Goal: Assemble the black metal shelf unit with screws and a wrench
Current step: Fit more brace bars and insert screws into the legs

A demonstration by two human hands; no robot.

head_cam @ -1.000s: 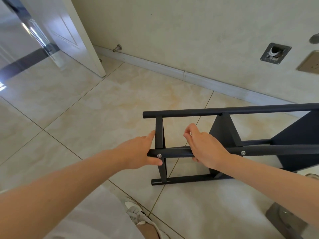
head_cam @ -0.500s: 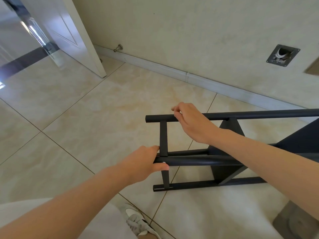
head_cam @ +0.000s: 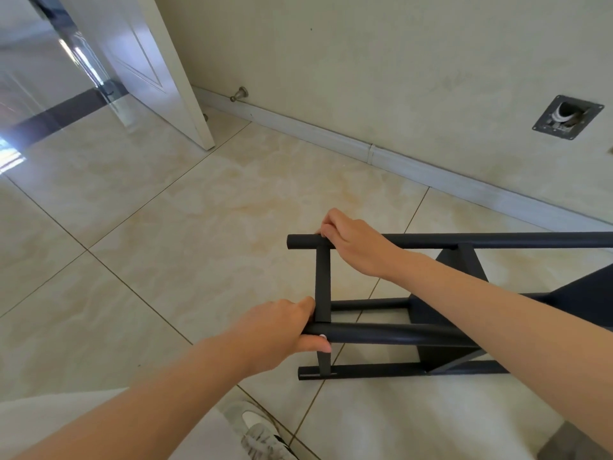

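The black shelf (head_cam: 391, 334) lies on its side on the tile floor (head_cam: 199, 244), close to the wall (head_cam: 398, 78). The ends of its bars point left.

The left hand (head_cam: 282, 330) is wrapped tight round the end of the near bar. Its thumb sits under the bar, just beside a small pale screw (head_cam: 322, 336). The right hand (head_cam: 356, 244) is curled over the far bar, near its end. A short bar runs between the two hands. The right arm reaches across the shelf and hides part of it. A flat dark board (head_cam: 438, 356) of the shelf shows under that arm.

A white door (head_cam: 142, 61) stands open at the back left. A little metal door stopper (head_cam: 239, 93) sticks out low on the wall beside it. A white strip (head_cam: 365, 147) runs along the bottom of the wall. On the right, a metal plate (head_cam: 567, 117) with a hole sits in the wall. A pale shoe (head_cam: 262, 429) shows at the bottom, near the left arm. Something grey sits in the bottom right corner, but I cannot tell what it is.
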